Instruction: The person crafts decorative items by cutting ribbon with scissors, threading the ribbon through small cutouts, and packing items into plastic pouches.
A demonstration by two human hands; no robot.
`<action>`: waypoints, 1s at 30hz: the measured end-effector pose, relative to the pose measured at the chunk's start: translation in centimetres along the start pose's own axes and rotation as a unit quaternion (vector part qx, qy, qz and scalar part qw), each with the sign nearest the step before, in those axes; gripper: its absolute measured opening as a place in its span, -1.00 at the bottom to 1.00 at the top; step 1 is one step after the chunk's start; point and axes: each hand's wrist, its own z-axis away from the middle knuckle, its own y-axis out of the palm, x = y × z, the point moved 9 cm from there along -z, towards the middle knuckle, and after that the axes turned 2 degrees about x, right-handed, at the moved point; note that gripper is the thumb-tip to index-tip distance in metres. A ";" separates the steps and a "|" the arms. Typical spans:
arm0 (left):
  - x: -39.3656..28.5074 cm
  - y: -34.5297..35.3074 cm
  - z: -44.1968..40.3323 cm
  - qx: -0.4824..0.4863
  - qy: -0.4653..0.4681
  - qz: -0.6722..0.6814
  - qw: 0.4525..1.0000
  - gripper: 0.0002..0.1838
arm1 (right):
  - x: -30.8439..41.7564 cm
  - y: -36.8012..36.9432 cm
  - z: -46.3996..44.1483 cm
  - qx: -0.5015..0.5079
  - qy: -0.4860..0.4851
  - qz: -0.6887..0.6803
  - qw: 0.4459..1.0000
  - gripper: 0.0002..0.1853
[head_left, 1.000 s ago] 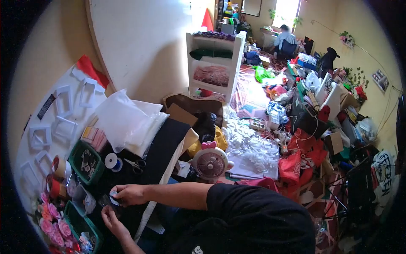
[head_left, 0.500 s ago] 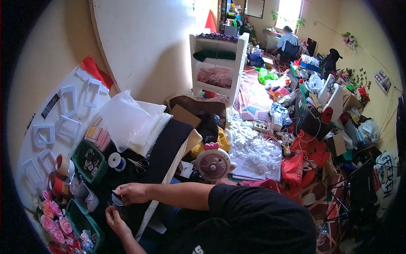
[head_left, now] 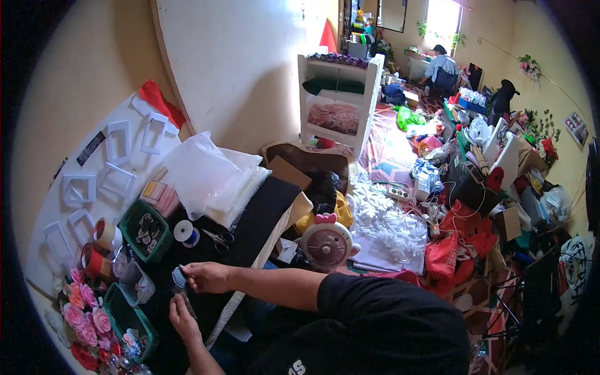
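Fingers of my right hand [head_left: 209,277] pinch a small bluish piece [head_left: 179,277] over the black cloth [head_left: 265,203], my left hand [head_left: 184,319] just beside, its grip too unclear to tell; piece looks light, thin, probably bendy and slick, so best held by an edge.

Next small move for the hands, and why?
Probably bring the left hand up to steady the small bluish piece: the right hand holds it by one side, and the left is just below, though whether it touches the piece is unclear.
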 end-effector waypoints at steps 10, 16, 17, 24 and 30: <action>1.9 -0.9 -1.2 0.023 0.006 0.022 0.999 -0.54 | 0.0 0.1 0.0 0.003 -0.002 -0.010 1.000 -0.84; 0.2 -1.2 -0.1 0.064 0.041 -0.078 0.994 -0.60 | 0.0 0.1 -0.1 0.009 -0.001 -0.001 1.000 -0.84; -0.1 -1.4 0.3 0.050 0.047 -0.103 0.992 -0.61 | -0.1 -0.4 -0.1 -0.015 -0.006 -0.003 1.000 -0.84; -1.2 -1.6 0.5 0.047 0.087 -0.079 0.992 -0.74 | -0.3 -1.5 0.0 -0.066 0.000 0.021 0.998 -0.73; -1.4 -1.3 0.7 0.060 0.100 -0.099 0.988 -0.75 | -0.2 -2.0 -0.3 -0.060 0.022 0.037 0.997 -0.69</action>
